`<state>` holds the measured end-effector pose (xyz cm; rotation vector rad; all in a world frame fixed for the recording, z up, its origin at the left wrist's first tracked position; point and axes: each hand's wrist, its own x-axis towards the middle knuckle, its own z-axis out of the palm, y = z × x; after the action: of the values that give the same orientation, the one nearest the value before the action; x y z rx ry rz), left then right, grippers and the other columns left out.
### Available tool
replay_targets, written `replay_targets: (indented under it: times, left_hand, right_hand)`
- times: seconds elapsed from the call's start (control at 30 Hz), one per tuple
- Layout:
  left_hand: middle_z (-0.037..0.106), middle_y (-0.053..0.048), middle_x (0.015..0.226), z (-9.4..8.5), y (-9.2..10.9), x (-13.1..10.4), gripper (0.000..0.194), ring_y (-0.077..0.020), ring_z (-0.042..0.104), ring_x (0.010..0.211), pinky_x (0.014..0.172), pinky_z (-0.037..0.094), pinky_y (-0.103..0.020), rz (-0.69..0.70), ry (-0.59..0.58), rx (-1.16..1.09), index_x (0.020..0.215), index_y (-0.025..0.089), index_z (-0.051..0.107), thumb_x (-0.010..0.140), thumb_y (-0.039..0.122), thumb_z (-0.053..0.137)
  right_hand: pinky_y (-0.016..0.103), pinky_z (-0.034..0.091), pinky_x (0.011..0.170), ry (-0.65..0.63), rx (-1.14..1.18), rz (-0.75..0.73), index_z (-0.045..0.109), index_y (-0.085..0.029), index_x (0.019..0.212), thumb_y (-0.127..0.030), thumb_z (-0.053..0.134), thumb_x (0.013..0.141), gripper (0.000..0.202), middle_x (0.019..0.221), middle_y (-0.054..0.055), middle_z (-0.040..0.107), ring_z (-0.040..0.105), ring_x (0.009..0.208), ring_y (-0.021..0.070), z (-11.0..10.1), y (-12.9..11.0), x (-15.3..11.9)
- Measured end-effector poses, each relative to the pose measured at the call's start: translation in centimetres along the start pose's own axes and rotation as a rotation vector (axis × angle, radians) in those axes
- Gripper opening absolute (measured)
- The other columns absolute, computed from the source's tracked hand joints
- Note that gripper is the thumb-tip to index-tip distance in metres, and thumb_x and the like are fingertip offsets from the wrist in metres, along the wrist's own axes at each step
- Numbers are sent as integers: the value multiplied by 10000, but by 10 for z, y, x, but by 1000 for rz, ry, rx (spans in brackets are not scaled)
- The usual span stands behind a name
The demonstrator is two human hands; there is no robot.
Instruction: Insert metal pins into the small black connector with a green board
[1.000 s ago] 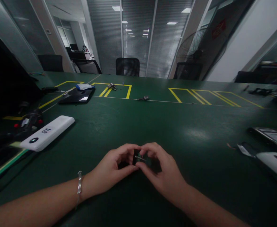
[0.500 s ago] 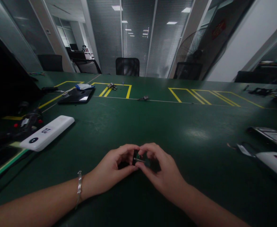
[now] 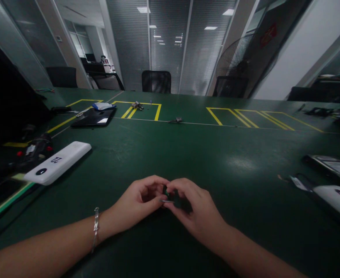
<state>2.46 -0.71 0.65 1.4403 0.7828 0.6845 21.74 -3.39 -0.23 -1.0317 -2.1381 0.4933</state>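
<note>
Close to the near side of the green table, my left hand (image 3: 138, 199) and my right hand (image 3: 200, 206) meet fingertip to fingertip. Between them is a small dark piece with a green part (image 3: 167, 191), mostly covered by the fingers. A thin, shiny metal pin (image 3: 168, 201) lies across the gap by the thumbs; whether it belongs to the dark piece I cannot tell. Both hands are closed in a pinch around this small thing. A silver bracelet (image 3: 96, 227) circles my left wrist.
A white power bank (image 3: 62, 160) lies left, beside dark gear with red buttons (image 3: 44, 148). Farther back are a black tablet (image 3: 93, 117), metal parts (image 3: 137, 105) and a small metal piece (image 3: 176, 120). At right sit a phone (image 3: 335, 168) and another white power bank (image 3: 335, 199).
The fingers of both hands have shifted slightly left around the small piece. My left thumb has moved up, and the metal pin sits lower and more level. The other things have stayed put.
</note>
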Motion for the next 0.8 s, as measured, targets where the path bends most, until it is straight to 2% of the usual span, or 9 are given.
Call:
replay_targets:
  times: [0.13,0.33,0.5,0.8]
  left_hand:
    - [629,-38,851,-1,-2,0,272,-160,588,755,704,474,-294,23,3,23,1062,136,593,806,206,650]
    - [664,-74,886,-1,-6,-1,279,-197,636,826,773,502,-356,25,-12,-12,1109,126,560,839,175,611]
    - [666,-89,965,0,-4,-1,251,-207,644,875,808,503,-377,27,-14,-42,1079,139,565,833,158,608]
    - [650,-54,916,-1,-5,-3,257,-188,634,855,781,498,-346,49,-1,-7,1039,148,577,791,85,593]
  right_hand:
    - [284,468,701,39,64,-7,520,-247,1092,-184,624,860,261,964,18,615,568,808,166,-1,0,1]
    - [301,471,665,233,145,175,530,-240,1073,-198,609,855,235,1013,41,578,571,779,172,-3,8,1]
    - [297,473,652,228,198,251,543,-234,1061,-198,603,860,212,953,29,596,584,756,169,-2,12,2]
    - [320,485,715,194,255,278,561,-238,1030,-211,597,872,164,950,19,600,597,834,184,-1,11,2]
